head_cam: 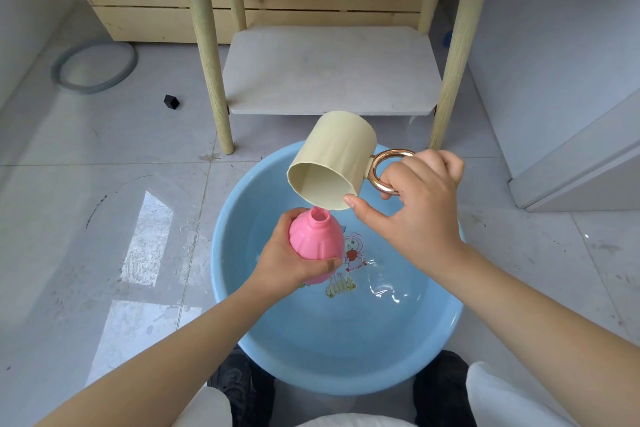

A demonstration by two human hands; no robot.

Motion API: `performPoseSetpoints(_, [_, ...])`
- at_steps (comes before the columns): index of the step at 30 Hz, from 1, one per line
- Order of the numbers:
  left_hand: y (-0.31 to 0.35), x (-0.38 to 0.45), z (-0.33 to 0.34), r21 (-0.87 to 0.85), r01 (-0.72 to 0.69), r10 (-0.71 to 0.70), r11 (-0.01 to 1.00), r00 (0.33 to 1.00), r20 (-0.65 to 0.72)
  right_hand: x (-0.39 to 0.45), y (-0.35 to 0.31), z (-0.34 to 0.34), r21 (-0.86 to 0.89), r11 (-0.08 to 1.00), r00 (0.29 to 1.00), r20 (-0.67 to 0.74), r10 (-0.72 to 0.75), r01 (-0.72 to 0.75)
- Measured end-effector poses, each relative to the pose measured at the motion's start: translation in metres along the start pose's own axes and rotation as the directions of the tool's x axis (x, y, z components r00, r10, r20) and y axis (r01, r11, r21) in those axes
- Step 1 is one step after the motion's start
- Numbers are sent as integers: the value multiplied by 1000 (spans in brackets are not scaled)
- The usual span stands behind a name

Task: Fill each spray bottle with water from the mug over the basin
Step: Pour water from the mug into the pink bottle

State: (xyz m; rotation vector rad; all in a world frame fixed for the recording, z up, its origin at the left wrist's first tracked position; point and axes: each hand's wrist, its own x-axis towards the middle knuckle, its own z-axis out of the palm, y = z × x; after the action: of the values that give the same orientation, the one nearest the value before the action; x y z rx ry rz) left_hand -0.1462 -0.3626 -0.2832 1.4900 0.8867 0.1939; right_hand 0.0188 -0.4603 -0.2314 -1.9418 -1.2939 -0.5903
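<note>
A pink spray bottle [313, 238] without its spray head is held upright over the blue basin [242, 340]; my left hand [284, 260] grips its round body. My right hand [419, 198] holds the cream mug [336, 156] by its copper ring handle, thumb against the rim. The mug is tipped steeply, its lip touching the bottle's open neck. The mug's visible inside looks dry. Shallow water lies in the basin over a cartoon print.
A small table with pale wooden legs [211, 63] and a low shelf [329, 70] stands just behind the basin. A grey ring [93, 66] and a small black cube [171, 102] lie on the tiled floor at left. My dark shoes [242, 388] flank the basin's near rim.
</note>
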Motion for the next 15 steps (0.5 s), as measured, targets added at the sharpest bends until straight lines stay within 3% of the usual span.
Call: performPoseSetpoints(15, [-1,0,-1,27,2,-2,1000,1000,-5,1,2,-1,-60,992,993,-44,-111,108])
